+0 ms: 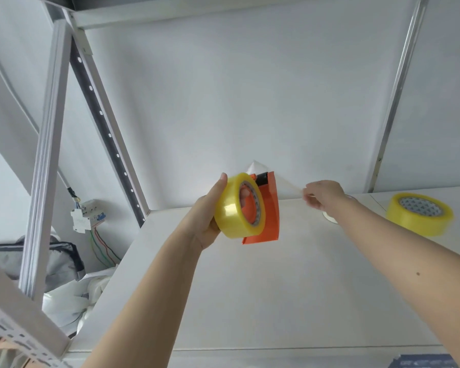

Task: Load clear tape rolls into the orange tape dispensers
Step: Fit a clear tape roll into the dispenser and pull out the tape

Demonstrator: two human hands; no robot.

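Head view: left hand (210, 216) gripped roll (234, 208) seated on dispenser (270, 208), frame center, above table (250, 288). Right hand (322, 193) pinched strip (290, 188), right of center. Spare roll (418, 215) sat at right edge. Risk: slack strip could fold and stick to itself, and a loosely held roll could slip off the dispenser.

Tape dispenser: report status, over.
Left hand grips roll and dispenser. Right hand pinches loose tape end. Spare roll on table, nothing blocking.

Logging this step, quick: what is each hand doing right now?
Left hand: grips the tape roll on the orange dispenser.
Right hand: pinches the tape strip pulled out from it.
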